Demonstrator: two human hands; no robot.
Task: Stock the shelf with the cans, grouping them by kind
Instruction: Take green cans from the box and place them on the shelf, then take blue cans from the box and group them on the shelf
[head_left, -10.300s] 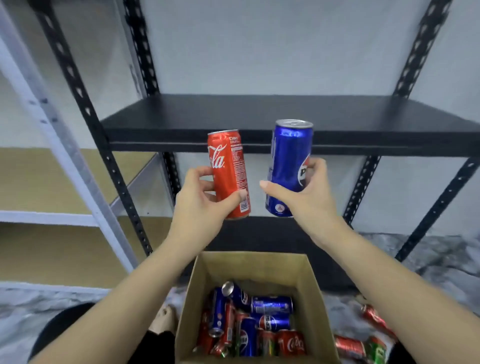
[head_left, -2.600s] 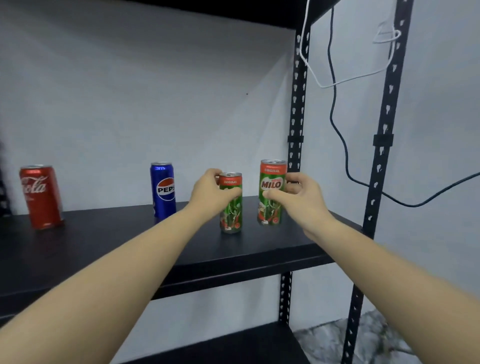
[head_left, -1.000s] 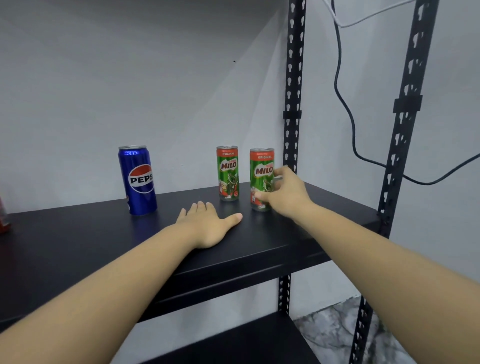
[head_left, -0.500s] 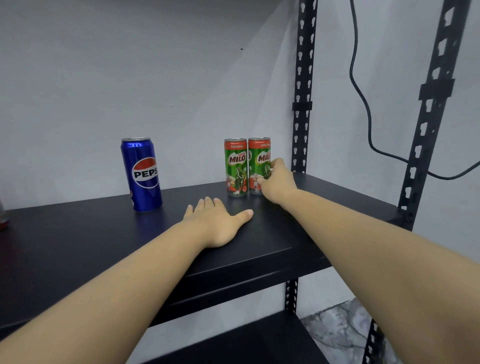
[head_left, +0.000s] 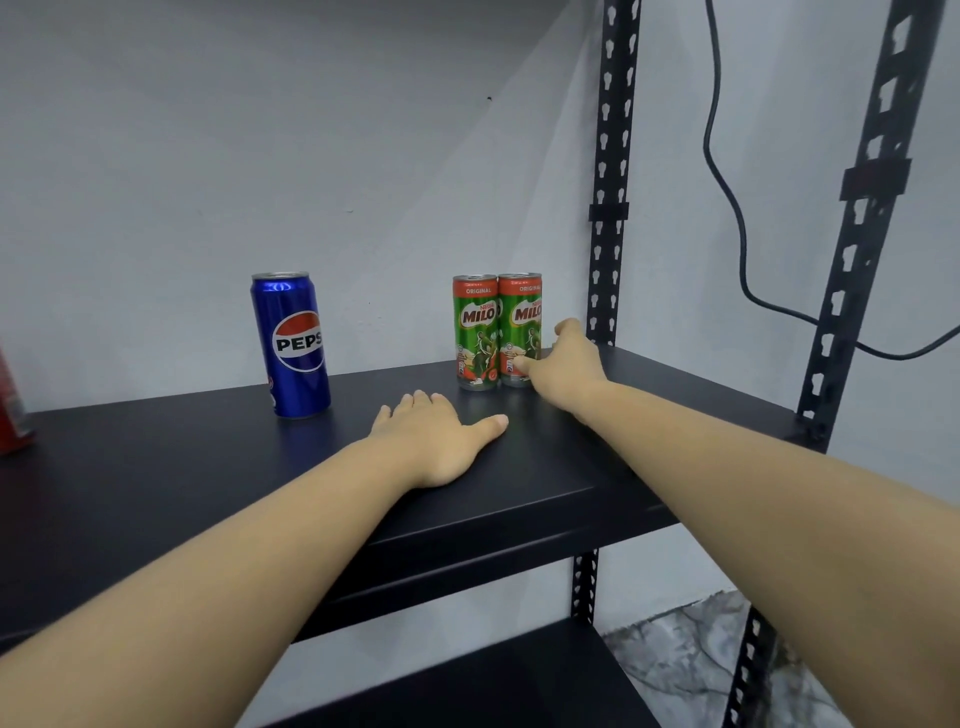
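Two green-and-red Milo cans stand upright and touching at the back right of the black shelf (head_left: 156, 467): the left Milo can (head_left: 475, 332) and the right Milo can (head_left: 519, 317). My right hand (head_left: 566, 369) is wrapped around the lower part of the right one, thumb on its front, fingers hidden behind. My left hand (head_left: 436, 441) lies flat and open on the shelf in front of them, holding nothing. A blue Pepsi can (head_left: 296, 343) stands apart to the left. The edge of a red can (head_left: 10, 410) shows at the far left.
Black perforated uprights rise at the back right (head_left: 610, 182) and front right (head_left: 862, 234) of the shelf. A black cable (head_left: 727, 208) hangs on the white wall between them. A lower shelf (head_left: 493, 686) and marble floor (head_left: 685, 660) lie below.
My right hand slid the right Milo can leftwards until it touches the other one. My left hand let go of its can and came to rest flat on the shelf.
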